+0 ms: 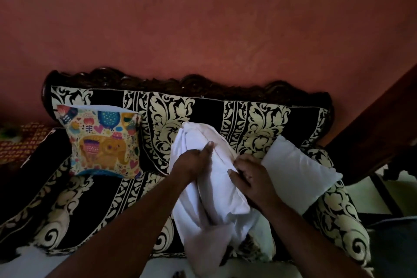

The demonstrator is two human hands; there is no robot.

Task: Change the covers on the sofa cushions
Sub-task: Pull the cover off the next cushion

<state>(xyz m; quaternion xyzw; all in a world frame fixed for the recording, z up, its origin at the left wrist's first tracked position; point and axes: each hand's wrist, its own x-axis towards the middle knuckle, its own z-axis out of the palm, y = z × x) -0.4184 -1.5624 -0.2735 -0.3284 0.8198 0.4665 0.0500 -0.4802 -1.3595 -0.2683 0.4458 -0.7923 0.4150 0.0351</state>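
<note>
Both forearms reach in from the bottom, meeting over the black-and-cream floral-patterned sofa [259,124]. Left hand [191,162] grips the plump white fabric cushion [216,178] mid-seat, thumb up along its seam; right hand [252,178] pinches the other side, probably to work its loose white cover along. It looks wrinkly and bunched toward the bottom. A bare white cushion [300,171] leans on the right armrest, and a colourful elephant-print cushion [101,140] sits left, seemingly done.

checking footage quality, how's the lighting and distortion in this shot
Head view: dim and underexposed, the dark sofa seat losing detail in shadow; the white cushion gripped by the left hand and right hand is brightest, not glaring; wide-angle bending curves the carved sofa back; edges slightly soft.
</note>
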